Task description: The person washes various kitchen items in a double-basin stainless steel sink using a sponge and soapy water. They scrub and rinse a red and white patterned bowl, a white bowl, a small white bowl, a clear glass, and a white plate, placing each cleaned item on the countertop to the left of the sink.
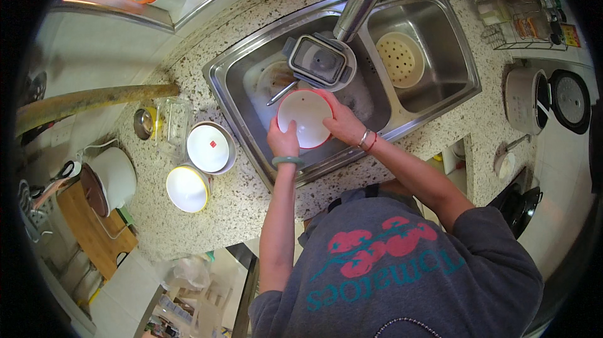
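Note:
Over the near part of the left sink basin [233, 80], a white bowl with a red rim [304, 117] is held between both hands. My left hand [284, 140] grips its left side, the thumb lying over the inside. My right hand [344, 122] is closed on its right edge. Just beyond the bowl, a clear food container with a dark clip rim [319, 60] sits on top of a pale round dish. The handle of some metal utensil [282, 93] sticks out beside it. Suds and a submerged round dish [275, 78] show in the basin.
A chrome faucet [367, 0] reaches over the basin. In the right basin stands a cream colander [400, 59]. Left on the counter are stacked white bowls [208, 148], a yellow-rimmed bowl [186, 189] and a clear plastic box [173, 125]. A rice cooker [527, 100] stands at right.

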Demonstrator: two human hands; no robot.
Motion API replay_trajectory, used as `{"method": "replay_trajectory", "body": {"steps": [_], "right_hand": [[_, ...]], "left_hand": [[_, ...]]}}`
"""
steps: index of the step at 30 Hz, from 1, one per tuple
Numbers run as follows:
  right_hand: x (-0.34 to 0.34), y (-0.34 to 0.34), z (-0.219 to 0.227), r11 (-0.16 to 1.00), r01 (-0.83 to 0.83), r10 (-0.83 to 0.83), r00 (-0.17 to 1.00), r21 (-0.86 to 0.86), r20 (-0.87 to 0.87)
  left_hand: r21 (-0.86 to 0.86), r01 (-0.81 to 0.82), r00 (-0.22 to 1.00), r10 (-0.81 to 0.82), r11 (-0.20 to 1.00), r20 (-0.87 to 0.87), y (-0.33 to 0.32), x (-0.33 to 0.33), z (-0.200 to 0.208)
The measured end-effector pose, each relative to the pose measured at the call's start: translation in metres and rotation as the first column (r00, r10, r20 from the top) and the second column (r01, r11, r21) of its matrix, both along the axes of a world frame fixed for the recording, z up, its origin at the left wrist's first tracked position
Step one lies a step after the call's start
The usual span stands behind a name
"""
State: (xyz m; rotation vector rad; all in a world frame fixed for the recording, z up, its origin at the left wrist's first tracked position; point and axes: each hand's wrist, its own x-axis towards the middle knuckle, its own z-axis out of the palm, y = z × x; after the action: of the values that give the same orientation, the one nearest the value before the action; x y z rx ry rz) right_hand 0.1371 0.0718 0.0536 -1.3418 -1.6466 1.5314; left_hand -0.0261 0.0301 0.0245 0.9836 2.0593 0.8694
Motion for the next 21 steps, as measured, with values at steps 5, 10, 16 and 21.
{"method": "replay_trajectory", "body": {"steps": [5, 10, 16, 21], "right_hand": [[-0.010, 0.006, 0.027, 0.977, 0.018, -0.003, 0.997, -0.213, 0.072], [-0.014, 0.004, 0.013, 0.993, 0.054, -0.040, 0.991, -0.107, 0.127], [-0.012, 0.012, 0.008, 0.988, 0.058, -0.045, 0.995, -0.140, 0.091], [-0.016, 0.009, 0.029, 0.955, 0.075, -0.044, 0.993, -0.288, 0.113]], "left_hand": [[-0.053, 0.197, 0.942, -0.204, 0.979, -0.268, 0.018, -0.002, 0.032], [-0.181, 0.256, 0.910, -0.300, 0.950, -0.286, 0.023, -0.010, 0.032], [0.122, 0.099, 0.985, -0.080, 0.988, -0.156, 0.007, 0.001, 0.012], [-0.125, 0.255, 0.924, -0.280, 0.959, -0.260, 0.025, -0.006, 0.036]]}}
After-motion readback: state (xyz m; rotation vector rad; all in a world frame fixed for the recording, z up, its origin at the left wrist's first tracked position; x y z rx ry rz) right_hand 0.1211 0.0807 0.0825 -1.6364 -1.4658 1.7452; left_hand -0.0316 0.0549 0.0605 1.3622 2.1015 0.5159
